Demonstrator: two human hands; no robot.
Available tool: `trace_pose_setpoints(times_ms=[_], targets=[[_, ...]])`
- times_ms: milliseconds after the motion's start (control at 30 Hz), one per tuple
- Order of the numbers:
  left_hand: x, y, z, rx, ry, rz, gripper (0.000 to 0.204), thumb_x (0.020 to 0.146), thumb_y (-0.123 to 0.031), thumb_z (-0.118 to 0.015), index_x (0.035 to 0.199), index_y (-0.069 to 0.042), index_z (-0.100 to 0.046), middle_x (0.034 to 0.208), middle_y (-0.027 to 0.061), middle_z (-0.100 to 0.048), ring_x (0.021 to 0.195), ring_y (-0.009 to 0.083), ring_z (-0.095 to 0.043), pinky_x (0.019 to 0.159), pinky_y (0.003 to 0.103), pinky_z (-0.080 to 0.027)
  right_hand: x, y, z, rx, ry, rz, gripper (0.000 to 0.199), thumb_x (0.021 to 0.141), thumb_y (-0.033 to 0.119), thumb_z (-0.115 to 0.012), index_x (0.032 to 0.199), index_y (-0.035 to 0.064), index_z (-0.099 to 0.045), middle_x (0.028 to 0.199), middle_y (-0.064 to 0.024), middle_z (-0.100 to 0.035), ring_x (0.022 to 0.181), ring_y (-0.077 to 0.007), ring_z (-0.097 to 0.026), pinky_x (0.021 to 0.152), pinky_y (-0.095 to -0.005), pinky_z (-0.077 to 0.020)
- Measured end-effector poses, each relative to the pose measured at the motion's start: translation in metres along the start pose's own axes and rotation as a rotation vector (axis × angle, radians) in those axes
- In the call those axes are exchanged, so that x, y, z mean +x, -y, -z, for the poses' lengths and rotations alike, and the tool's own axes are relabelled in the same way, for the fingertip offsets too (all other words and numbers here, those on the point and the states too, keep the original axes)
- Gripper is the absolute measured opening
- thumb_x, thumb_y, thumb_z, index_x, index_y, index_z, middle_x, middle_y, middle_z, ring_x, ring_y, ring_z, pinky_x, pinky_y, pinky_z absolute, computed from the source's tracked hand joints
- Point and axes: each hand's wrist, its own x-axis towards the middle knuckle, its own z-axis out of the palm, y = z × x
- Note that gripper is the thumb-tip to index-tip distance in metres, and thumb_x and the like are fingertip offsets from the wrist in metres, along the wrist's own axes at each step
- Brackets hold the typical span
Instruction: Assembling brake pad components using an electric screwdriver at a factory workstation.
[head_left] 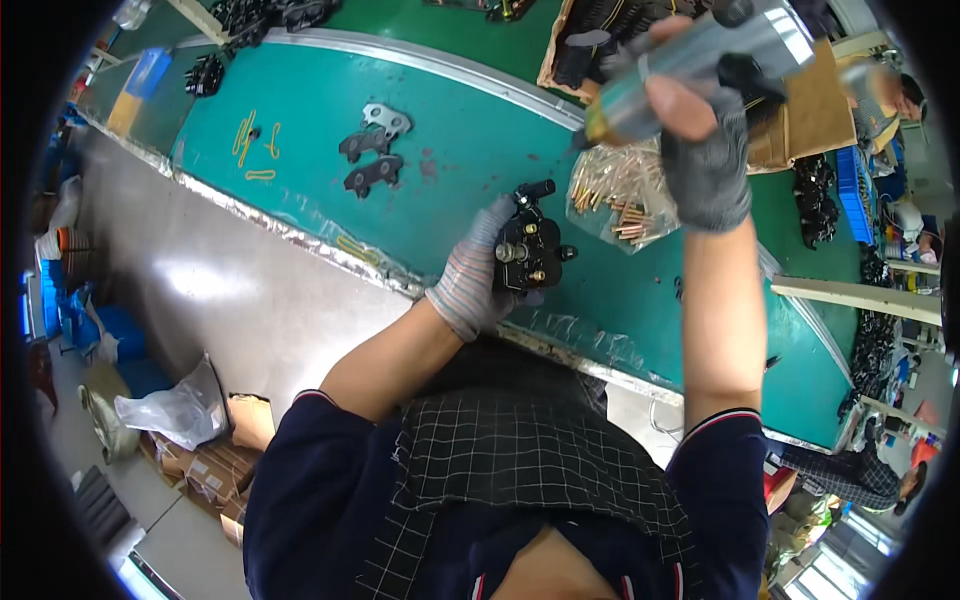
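Note:
My left hand, in a striped knit glove, is closed around a black brake caliper above the bench's near edge. Brass-coloured and silver fittings show on the caliper's upper face. Up at the right, my right hand, in a dark grey glove with bare fingertips, grips a grey power driver. Motion smears the tool a little; its narrow nose points down and left, apart from the caliper. Beneath it lies a clear plastic bag of copper-coloured pins. Several dark brake pads rest on the bench to the left.
Yellow wire-like clips lie on the green bench at left. An open cardboard box with black parts stands at the far right. A metal rail crosses behind. Cartons sit on the floor, left. Other people are at right.

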Motion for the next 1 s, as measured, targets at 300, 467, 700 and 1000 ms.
trace_pose_setpoints(times_ms=[300, 467, 700, 1000], targets=[[-0.033, 0.01, 0.003, -0.022, 0.055, 0.087, 0.069, 0.078, -0.07, -0.056, 0.125, -0.019, -0.049, 0.099, 0.0044, -0.062, 0.081, 0.0181, -0.064, 0.049, 0.031, -0.046, -0.081, 0.022, -0.08, 1.104, -0.25, -0.007, 0.062, 0.08, 0.044, -0.063, 0.13, 0.0128, -0.042, 0.081, -0.0122, -0.056, 0.065, -0.0243, -0.056, 0.061, -0.0401, -0.0448], [-0.035, 0.006, -0.005, 0.0, 0.072, 0.11, 0.069, 0.079, -0.069, -0.056, 0.126, -0.018, -0.049, 0.104, 0.0057, -0.062, 0.085, 0.0193, -0.065, 0.052, 0.032, -0.049, -0.085, 0.021, -0.075, 1.151, -0.245, 0.041, 0.069, 0.077, 0.053, -0.061, 0.132, 0.0153, -0.042, 0.079, -0.0109, -0.053, 0.062, -0.0228, -0.052, 0.057, -0.0399, -0.0399], [-0.027, 0.002, -0.011, 0.001, 0.052, 0.169, 0.068, 0.08, -0.068, -0.055, 0.124, -0.016, -0.05, 0.103, 0.0061, -0.063, 0.087, 0.0205, -0.065, 0.053, 0.032, -0.05, -0.081, 0.016, -0.07, 1.111, -0.216, 0.086, 0.071, 0.078, 0.054, -0.06, 0.134, 0.0151, -0.041, 0.079, -0.0103, -0.053, 0.062, -0.0218, -0.052, 0.058, -0.0381, -0.0409], [-0.021, -0.003, -0.012, 0.062, 0.008, 0.233, 0.07, 0.078, -0.069, -0.056, 0.122, -0.015, -0.052, 0.102, 0.0067, -0.064, 0.085, 0.0214, -0.066, 0.052, 0.035, -0.051, -0.072, -0.003, -0.063, 1.017, -0.074, 0.215, 0.068, 0.08, 0.055, -0.059, 0.131, 0.0134, -0.042, 0.078, -0.0085, -0.054, 0.063, -0.0216, -0.054, 0.059, -0.0376, -0.0427]])
